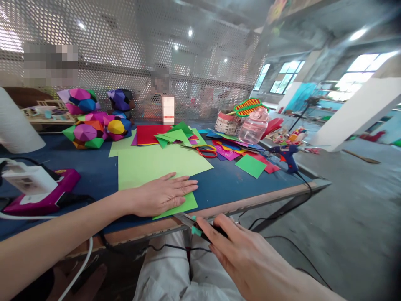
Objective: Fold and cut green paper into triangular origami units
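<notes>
A thin light-green paper sheet [156,165] is being pressed flat on the blue table [244,188] by the open left hand [159,195]; teal-handled metal scissors [196,223] are being gripped by the closed right hand [247,251].

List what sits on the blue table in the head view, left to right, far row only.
Paper polyhedron balls → red paper sheet → folded green pieces → red-handled scissors → woven basket → pink water bottle → blue glue gun.
</notes>
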`<state>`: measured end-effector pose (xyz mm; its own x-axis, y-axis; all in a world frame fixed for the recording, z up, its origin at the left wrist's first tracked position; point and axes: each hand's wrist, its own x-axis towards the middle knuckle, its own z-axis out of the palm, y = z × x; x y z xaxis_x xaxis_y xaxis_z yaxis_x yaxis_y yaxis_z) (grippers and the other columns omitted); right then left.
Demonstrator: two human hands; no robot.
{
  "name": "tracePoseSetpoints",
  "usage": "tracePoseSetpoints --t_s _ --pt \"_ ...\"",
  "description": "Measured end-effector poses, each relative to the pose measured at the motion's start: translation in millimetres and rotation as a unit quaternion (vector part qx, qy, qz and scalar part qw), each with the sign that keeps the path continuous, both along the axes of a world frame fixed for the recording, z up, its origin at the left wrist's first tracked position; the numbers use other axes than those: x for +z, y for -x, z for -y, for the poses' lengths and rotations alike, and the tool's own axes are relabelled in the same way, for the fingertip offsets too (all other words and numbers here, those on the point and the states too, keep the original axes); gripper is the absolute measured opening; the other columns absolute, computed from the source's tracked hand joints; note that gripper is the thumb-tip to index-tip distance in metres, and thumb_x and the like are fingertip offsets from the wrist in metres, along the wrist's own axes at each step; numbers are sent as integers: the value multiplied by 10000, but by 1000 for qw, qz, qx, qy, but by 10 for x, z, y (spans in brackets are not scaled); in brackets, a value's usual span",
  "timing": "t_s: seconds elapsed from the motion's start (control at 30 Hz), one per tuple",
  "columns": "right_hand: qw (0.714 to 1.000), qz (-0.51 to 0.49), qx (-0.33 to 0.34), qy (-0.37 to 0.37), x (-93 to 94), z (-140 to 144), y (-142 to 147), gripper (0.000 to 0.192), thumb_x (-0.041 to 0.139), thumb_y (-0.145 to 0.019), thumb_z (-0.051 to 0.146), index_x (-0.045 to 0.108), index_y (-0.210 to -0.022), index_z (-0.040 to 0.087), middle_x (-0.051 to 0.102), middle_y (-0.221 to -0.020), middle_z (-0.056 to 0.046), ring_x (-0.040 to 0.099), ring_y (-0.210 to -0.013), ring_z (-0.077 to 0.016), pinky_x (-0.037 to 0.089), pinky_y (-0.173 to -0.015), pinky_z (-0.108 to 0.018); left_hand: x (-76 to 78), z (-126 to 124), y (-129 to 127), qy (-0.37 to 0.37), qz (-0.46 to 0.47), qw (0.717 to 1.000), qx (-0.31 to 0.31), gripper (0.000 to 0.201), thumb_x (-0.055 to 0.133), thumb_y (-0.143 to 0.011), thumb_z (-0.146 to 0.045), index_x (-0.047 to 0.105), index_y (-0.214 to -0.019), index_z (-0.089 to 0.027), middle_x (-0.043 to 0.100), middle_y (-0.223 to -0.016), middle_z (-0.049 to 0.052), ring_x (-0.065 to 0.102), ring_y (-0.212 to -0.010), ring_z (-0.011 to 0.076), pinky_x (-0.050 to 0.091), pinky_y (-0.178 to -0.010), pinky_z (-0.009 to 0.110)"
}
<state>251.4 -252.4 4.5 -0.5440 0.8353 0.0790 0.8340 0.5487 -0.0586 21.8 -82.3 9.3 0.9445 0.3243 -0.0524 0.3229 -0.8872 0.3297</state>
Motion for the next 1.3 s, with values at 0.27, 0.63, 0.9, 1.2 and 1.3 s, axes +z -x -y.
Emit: tracePoseSetpoints --t_s 0.27,0.63,0.9,1.2,1.3 --pt "1000 8 11 12 28 12 41 563 380 -945 138 380 -1506 90 585 -1092 -188 664 -829 -265 601 -599 -378 -9 -4 10 1 5 1000 -5 529 208 -1076 -464 172 -1584 -321 167 -1656 -36 90 -1531 179 -12 -1229 399" --pt "999 48 14 14 -17 -1 72 647 456 -885 113 347 -1523 86 589 -1128 -201 661 -898 -299 611 -611 -398 -4 -13 13 12 22 1000 -15 525 238 -1074 -458 180 -1581 -338 195 -1650 -25 118 -1528 197 -7 -1227 423" --pt "998 53 19 5 35 1 154 678 456 -855 104 337 -1522 91 604 -1120 -197 665 -810 -276 592 -545 -373 -3 -37 24 26 34 999 -24 529 245 -1070 -483 180 -1579 -355 213 -1647 -25 125 -1528 206 -6 -1228 439" --pt "999 24 38 -14 8 -30 217 625 482 -860 112 406 -1480 80 614 -1059 -180 668 -792 -260 575 -552 -344 34 -31 11 28 17 999 -26 543 250 -1068 -487 163 -1584 -338 188 -1651 -19 104 -1531 210 -12 -1225 463" --pt "999 25 41 -17 -19 -35 222 602 479 -884 124 403 -1480 86 610 -1041 -173 678 -801 -263 580 -552 -340 38 -31 13 32 24 999 -22 538 265 -1068 -481 174 -1581 -348 210 -1646 -20 122 -1528 216 9 -1229 468"
